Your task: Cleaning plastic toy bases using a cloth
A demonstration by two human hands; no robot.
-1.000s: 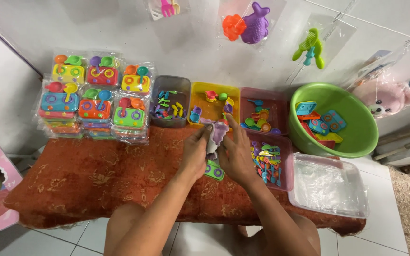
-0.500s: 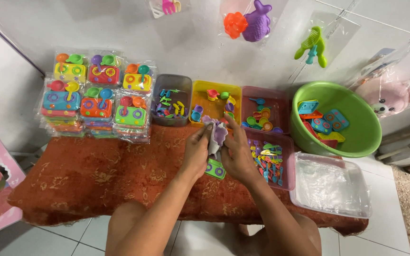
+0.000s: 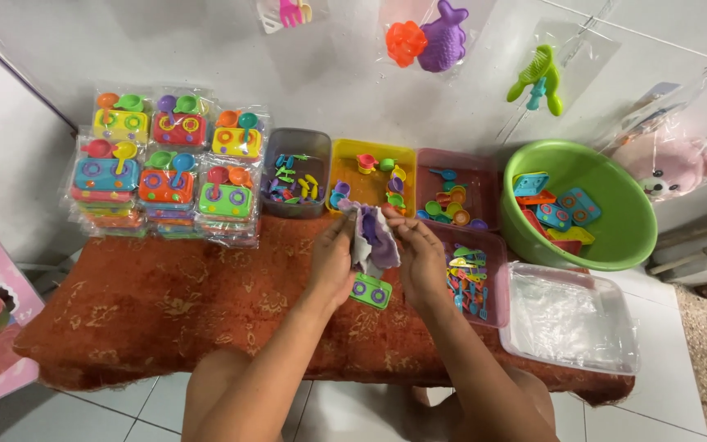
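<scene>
My left hand (image 3: 333,262) and my right hand (image 3: 421,260) hold open a small clear plastic bag (image 3: 372,237) between them, with purple toy pieces showing inside it. Just below the bag, a green toy stove (image 3: 371,291) with purple burners lies on the red patterned cloth (image 3: 157,303). Both hands hover above the cloth, in front of the yellow tub (image 3: 370,178) of small toy cups.
Stacks of bagged toy stove sets (image 3: 165,168) stand at the left. A grey tub (image 3: 292,173), two pink tubs (image 3: 456,196) (image 3: 472,278) of small toy pieces, a green basin (image 3: 574,205) of toy stoves and a clear box of bags (image 3: 570,319) sit to the right.
My hands have moved apart and spread the bag wider. The green toy stove below them shows more fully.
</scene>
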